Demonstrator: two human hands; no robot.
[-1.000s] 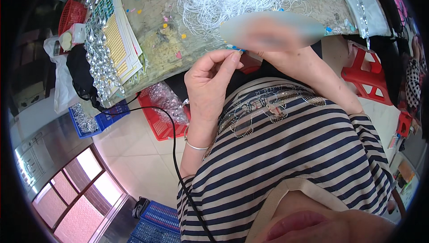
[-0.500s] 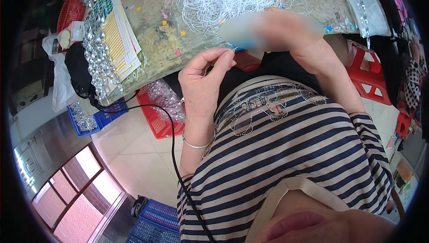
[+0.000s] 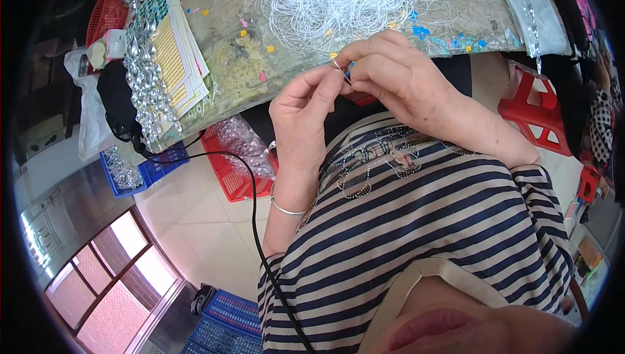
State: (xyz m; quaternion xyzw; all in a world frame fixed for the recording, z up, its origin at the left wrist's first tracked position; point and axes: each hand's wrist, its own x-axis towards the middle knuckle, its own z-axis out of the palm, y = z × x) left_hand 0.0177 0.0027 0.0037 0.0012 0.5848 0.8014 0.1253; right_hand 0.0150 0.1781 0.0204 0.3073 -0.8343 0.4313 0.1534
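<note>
My left hand (image 3: pixel 303 107) is closed in a pinch at the table's near edge, with a bracelet on its wrist. Facing it, my right hand (image 3: pixel 403 77) has its fingers bent together, the tips almost meeting those of the left. A short piece of white string (image 3: pixel 340 71) shows between the fingertips, gripped from both sides. Whatever else the fingers may cover is hidden. Just beyond the hands, a large loose tangle of white string (image 3: pixel 342 2) lies on the worn table (image 3: pixel 228 48).
Silver twisted bead strands (image 3: pixel 146 87) and printed paper sheets (image 3: pixel 172 48) lie at the table's left. Blue scraps (image 3: pixel 422 31) are scattered by the right hand. A black cable (image 3: pixel 252 204) runs down in front. Red stool (image 3: pixel 537 110) at right; red basket (image 3: pixel 237 181) below left.
My right hand, blurred over the table edge before, has come in close to the left and turned its fingers down. My left hand has barely shifted and keeps its pinch.
</note>
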